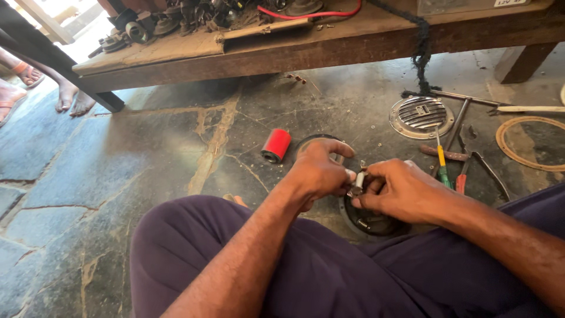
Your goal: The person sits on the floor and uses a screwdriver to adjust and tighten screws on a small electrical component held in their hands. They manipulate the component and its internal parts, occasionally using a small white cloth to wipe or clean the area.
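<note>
My left hand (318, 172) and my right hand (397, 189) meet over a round black metal housing (374, 222) that lies on the stone floor between my knees. Both hands pinch a small silver metal part (358, 181) between their fingertips, just above the housing. A second round dark disc (312, 141) lies partly hidden behind my left hand. A red cylinder (276, 145) lies on its side to the left of my left hand.
A round slotted metal grille (421, 116), a tan ring gasket (527, 143), pliers (478, 166) and a screwdriver (441, 159) lie at the right. A low wooden bench (306, 50) with metal parts spans the back. Another person's feet (69, 97) stand far left.
</note>
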